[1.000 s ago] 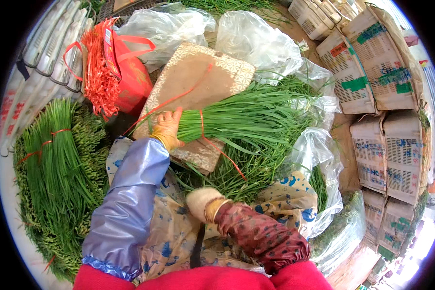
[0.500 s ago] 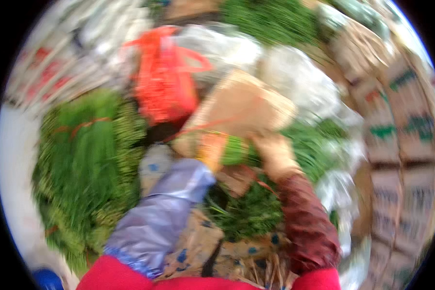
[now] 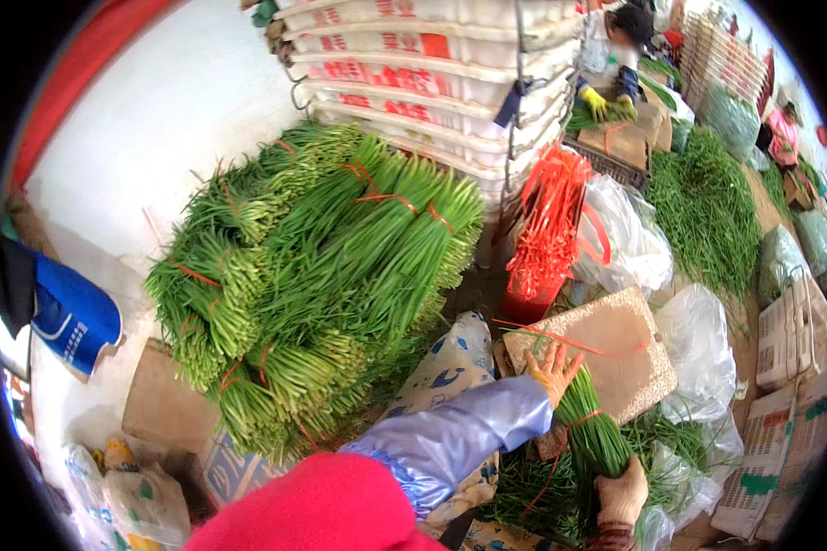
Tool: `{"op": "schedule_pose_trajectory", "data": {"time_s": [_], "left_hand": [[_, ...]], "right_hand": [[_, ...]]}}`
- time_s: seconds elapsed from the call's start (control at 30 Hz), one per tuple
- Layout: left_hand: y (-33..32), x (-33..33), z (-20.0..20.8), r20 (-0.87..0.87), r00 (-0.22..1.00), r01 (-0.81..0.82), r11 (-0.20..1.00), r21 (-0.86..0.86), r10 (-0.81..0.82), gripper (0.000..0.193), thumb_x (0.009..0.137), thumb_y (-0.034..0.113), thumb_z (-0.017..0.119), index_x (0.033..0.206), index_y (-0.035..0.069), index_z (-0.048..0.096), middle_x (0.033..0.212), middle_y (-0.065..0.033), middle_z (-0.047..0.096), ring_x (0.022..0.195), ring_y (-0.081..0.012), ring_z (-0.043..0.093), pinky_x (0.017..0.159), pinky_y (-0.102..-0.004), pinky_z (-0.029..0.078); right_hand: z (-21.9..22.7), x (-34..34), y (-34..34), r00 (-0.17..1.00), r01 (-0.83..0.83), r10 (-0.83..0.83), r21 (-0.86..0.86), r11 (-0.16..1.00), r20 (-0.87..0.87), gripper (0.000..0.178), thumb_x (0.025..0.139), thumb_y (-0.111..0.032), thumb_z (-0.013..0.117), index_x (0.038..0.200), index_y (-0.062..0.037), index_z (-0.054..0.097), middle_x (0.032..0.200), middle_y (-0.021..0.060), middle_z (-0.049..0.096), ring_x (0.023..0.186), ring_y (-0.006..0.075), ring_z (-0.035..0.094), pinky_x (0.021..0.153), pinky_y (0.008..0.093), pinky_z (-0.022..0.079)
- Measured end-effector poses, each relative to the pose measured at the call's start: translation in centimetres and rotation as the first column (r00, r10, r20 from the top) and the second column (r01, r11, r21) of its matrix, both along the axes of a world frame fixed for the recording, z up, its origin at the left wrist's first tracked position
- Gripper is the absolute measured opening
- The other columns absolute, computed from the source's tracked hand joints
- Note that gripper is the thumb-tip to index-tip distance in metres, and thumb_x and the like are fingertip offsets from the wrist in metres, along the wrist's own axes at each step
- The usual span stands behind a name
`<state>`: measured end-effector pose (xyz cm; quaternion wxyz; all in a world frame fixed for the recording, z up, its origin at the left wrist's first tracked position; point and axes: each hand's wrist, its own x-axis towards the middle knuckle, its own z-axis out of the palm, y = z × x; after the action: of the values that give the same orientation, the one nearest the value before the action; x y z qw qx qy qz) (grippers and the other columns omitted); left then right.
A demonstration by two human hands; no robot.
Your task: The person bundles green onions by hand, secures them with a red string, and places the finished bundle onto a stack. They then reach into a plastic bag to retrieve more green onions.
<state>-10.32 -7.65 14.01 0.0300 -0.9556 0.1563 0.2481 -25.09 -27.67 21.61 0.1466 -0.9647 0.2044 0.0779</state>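
Note:
My right hand (image 3: 621,492) is closed around the lower part of a bundle of garlic chives (image 3: 594,424). A red tie (image 3: 583,419) circles the bundle, which stands tilted against a brown patterned block (image 3: 616,332). Beside the bundle's upper end, my left hand (image 3: 553,373) is open, its fingers spread over the near edge of the block. Another red tie (image 3: 606,349) lies across the block's top. Loose greens (image 3: 540,500) lie below, next to the right hand.
A tall pile of tied chive bundles (image 3: 340,266) stands at the left. Behind it rise stacked white crates (image 3: 413,69). A red container of red ties (image 3: 544,241) stands beyond the block, near clear plastic bags (image 3: 620,241). Another person's yellow-gloved hand (image 3: 595,103) works farther back.
The view has swung left, bringing the chive pile and crates toward the middle. My left hand, which was around the bundle, now has spread fingers. The bundle has tilted toward my right hand.

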Motion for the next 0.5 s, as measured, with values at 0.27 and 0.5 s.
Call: {"op": "schedule_pose_trajectory", "data": {"time_s": [0.27, 0.5], "left_hand": [[1.6, -13.0, 2.6, -0.405, 0.907, -0.409, 0.011, -0.913, 0.114, 0.134, 0.067, 0.05, 0.083, 0.151, 0.0, -0.008, 0.157, -0.0254, 0.009, 0.145, -0.0347, 0.014, 0.118, -0.0375, 0.015], [-1.1, -16.4, 16.6, -0.399, 0.913, -0.34, -0.703, -0.625, -0.088, 0.138, 0.06, 0.036, 0.091, 0.152, 0.005, -0.007, 0.155, -0.0172, 0.016, 0.144, -0.0285, 0.016, 0.117, -0.0399, 0.014]], "right_hand": [[8.1, -6.8, 5.0, 0.888, 0.236, -0.373, 0.428, 0.872, 0.269, 0.063, 0.067, -0.007, 0.075, 0.126, 0.0043, 0.055, 0.113, 0.0203, 0.066, 0.099, 0.0278, 0.064, 0.088, 0.0353, 0.048], [14.7, -7.5, 13.4, 0.569, 0.02, -0.05, 0.047, 0.999, 0.821, 0.038, 0.082, -0.029, 0.075, 0.101, 0.0031, 0.066, 0.088, 0.0172, 0.068, 0.079, 0.0294, 0.067, 0.07, 0.0387, 0.053]]}}
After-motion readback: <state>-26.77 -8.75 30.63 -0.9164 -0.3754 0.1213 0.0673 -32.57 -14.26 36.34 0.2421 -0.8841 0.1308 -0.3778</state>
